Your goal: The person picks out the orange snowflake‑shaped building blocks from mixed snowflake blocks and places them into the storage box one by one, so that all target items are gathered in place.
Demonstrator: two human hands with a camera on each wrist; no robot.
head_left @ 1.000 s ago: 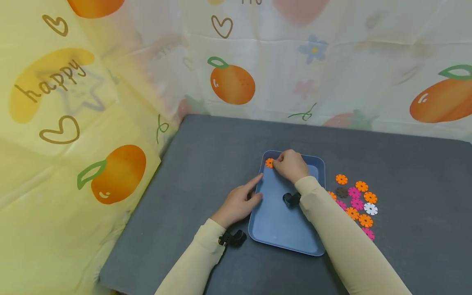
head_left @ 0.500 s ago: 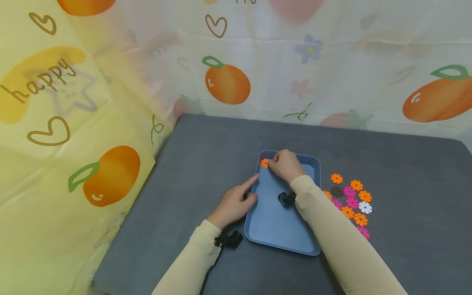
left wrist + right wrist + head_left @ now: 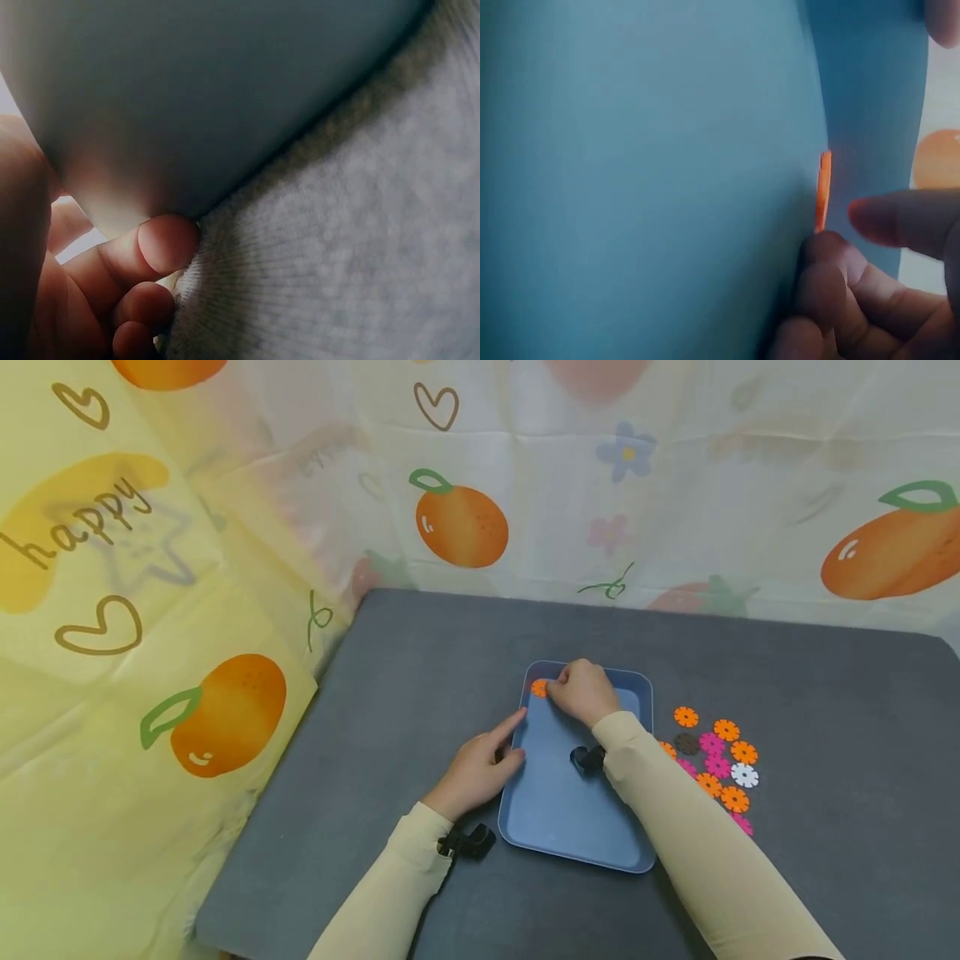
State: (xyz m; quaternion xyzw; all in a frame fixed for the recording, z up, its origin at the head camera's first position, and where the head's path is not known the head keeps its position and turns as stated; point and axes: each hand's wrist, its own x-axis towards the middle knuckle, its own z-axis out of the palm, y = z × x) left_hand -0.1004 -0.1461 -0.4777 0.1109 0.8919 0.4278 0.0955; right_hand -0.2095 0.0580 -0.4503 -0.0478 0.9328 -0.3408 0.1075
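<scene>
A blue tray (image 3: 570,827) lies on the grey table. At its far left corner inside is an orange notched disc (image 3: 539,687). My right hand (image 3: 587,693) reaches over the tray, its fingertips by the disc. In the right wrist view the disc (image 3: 823,191) appears edge-on; one fingertip of the right hand (image 3: 855,225) meets its lower end, while another finger stands apart from it. My left hand (image 3: 474,770) touches the tray's left rim, index finger and thumb extended and spread. Lower fingers of the left hand (image 3: 105,289) bend beside the tray wall in the left wrist view.
Right of the tray, loose notched discs lie on the table: several orange (image 3: 726,731), several pink (image 3: 712,744), one dark (image 3: 687,743) and one white (image 3: 745,775). My right sleeve (image 3: 705,827) partly covers the group. A printed cloth (image 3: 675,510) hangs behind the table.
The head view has shifted slightly. Both hands, the tray and the disc keep nearly the same positions relative to each other.
</scene>
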